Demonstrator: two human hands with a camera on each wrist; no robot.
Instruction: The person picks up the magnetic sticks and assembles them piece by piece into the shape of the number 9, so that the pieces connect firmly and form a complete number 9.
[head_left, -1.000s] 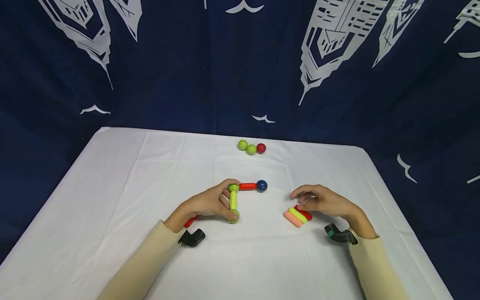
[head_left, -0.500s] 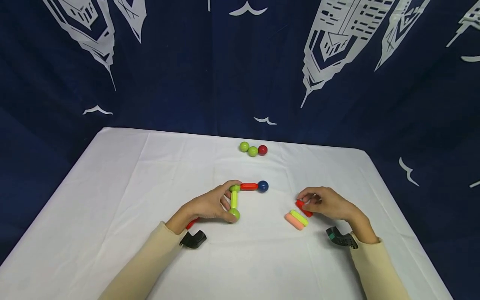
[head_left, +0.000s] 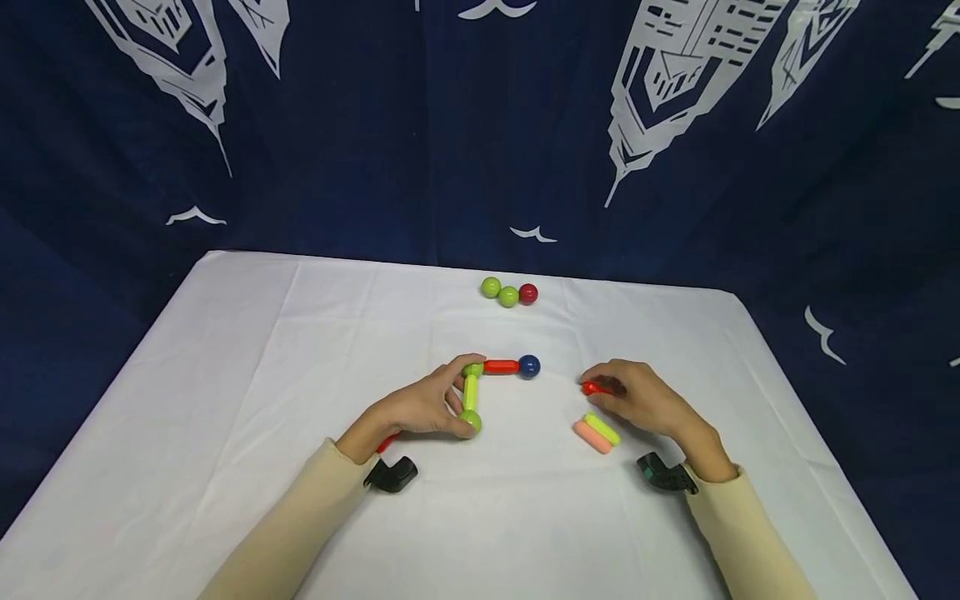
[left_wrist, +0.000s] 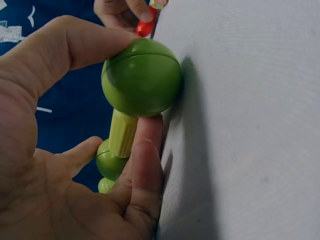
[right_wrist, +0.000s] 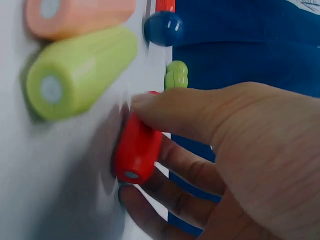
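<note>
My left hand (head_left: 427,406) spans a yellow-green rod (head_left: 470,392) with a green ball at each end. Its thumb presses the near green ball (left_wrist: 142,77), and the index finger touches the far green ball (left_wrist: 110,161). From that far ball a red rod (head_left: 501,367) runs right to a blue ball (head_left: 528,367). My right hand (head_left: 645,398) pinches a loose red rod (right_wrist: 137,150) between thumb and fingers, close over the table. The lower end of this rod shows a grey disc.
Nearer than the right hand, a yellow rod (head_left: 602,429) and a salmon rod (head_left: 591,437) lie side by side. Two green balls (head_left: 508,297) and a red ball (head_left: 528,292) sit at the back. Part of another red rod (head_left: 387,442) shows by the left wrist.
My right hand has taken the red rod from beside the yellow one and moved it away from me and slightly left. The left hand keeps its hold on the balls and rod.
</note>
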